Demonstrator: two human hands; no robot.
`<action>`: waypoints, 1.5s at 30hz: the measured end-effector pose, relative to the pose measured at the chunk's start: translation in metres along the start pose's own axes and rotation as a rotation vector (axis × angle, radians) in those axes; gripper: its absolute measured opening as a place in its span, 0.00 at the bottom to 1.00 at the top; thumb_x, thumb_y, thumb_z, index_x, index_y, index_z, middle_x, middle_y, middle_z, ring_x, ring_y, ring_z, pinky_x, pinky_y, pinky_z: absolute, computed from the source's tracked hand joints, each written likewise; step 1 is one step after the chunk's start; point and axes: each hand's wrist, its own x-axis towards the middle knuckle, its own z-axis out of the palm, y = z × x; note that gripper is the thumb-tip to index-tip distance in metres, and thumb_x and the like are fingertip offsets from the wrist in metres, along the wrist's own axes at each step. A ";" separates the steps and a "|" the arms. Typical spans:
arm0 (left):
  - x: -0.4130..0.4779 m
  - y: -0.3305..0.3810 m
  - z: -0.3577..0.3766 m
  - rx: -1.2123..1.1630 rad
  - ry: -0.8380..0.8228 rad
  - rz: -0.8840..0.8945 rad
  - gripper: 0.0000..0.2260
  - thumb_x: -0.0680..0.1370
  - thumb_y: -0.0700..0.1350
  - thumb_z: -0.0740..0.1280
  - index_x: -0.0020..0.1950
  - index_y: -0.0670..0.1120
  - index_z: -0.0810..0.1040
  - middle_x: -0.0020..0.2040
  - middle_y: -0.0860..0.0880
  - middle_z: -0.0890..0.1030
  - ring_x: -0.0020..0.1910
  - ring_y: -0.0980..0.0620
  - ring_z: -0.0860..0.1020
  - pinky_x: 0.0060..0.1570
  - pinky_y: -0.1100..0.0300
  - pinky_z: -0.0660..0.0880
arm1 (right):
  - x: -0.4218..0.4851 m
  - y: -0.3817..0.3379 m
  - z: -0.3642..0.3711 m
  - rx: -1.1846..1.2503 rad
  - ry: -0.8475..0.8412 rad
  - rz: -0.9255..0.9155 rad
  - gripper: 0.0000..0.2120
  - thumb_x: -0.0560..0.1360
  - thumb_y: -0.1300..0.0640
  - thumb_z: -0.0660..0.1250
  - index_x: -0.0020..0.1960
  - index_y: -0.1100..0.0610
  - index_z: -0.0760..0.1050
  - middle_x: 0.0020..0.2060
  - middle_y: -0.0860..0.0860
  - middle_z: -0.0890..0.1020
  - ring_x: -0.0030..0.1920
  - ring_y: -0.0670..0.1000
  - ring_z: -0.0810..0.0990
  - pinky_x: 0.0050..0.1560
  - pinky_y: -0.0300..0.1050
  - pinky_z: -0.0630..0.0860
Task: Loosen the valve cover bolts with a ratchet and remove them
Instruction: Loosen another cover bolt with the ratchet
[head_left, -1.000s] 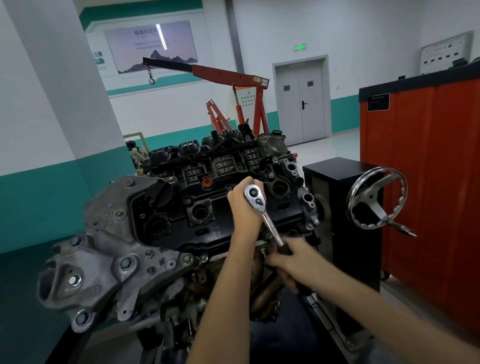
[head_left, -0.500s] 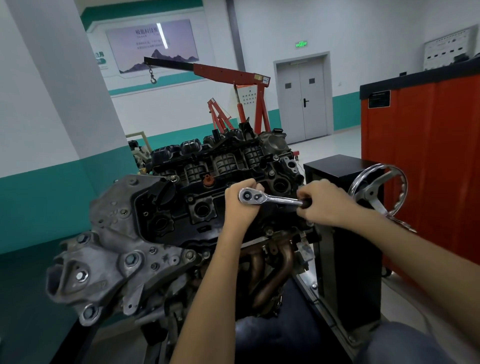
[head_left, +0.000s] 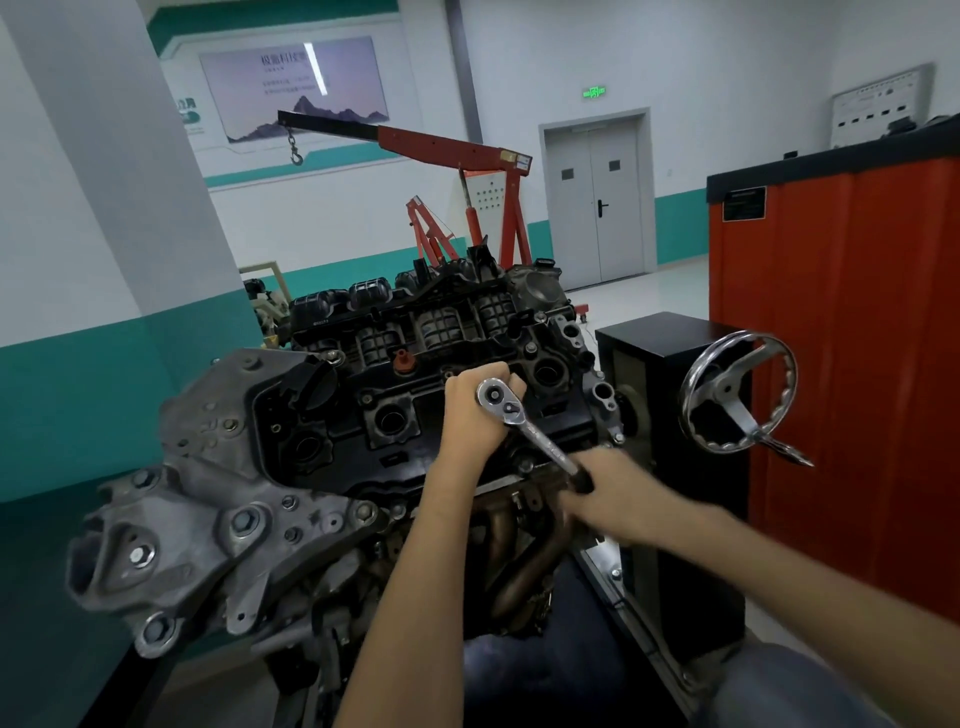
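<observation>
The ratchet (head_left: 522, 423) head sits over the valve cover (head_left: 363, 415) near its front right edge, hiding the bolt beneath it. The left hand (head_left: 475, 410) curls round the head. The right hand (head_left: 615, 496), blurred, grips the handle, which slants down past the cover's edge. The handwheel (head_left: 737, 396) stands well apart to the right.

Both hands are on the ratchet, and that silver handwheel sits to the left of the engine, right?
Not quite: the head view shows the silver handwheel on the right of the engine, not the left. The left hand and right hand are both on the ratchet.
</observation>
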 end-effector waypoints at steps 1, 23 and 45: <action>0.000 -0.003 -0.004 -0.006 -0.037 0.016 0.24 0.76 0.32 0.65 0.28 0.48 0.56 0.26 0.50 0.59 0.27 0.56 0.57 0.31 0.58 0.56 | 0.008 0.002 -0.019 -0.135 0.012 -0.028 0.14 0.73 0.61 0.67 0.33 0.51 0.67 0.29 0.48 0.74 0.31 0.49 0.76 0.33 0.40 0.74; 0.008 0.002 -0.005 -0.008 0.040 -0.136 0.22 0.77 0.36 0.66 0.28 0.47 0.58 0.25 0.52 0.62 0.27 0.55 0.59 0.31 0.61 0.58 | 0.021 -0.007 -0.023 -0.144 0.064 -0.014 0.11 0.73 0.60 0.67 0.35 0.53 0.70 0.33 0.51 0.75 0.32 0.50 0.75 0.33 0.40 0.73; 0.001 -0.004 -0.007 -0.185 0.019 -0.133 0.23 0.81 0.42 0.66 0.30 0.48 0.58 0.25 0.56 0.61 0.28 0.57 0.58 0.31 0.63 0.59 | 0.013 -0.007 -0.018 -0.070 -0.020 -0.094 0.13 0.73 0.63 0.66 0.35 0.51 0.68 0.29 0.48 0.74 0.26 0.43 0.72 0.28 0.38 0.71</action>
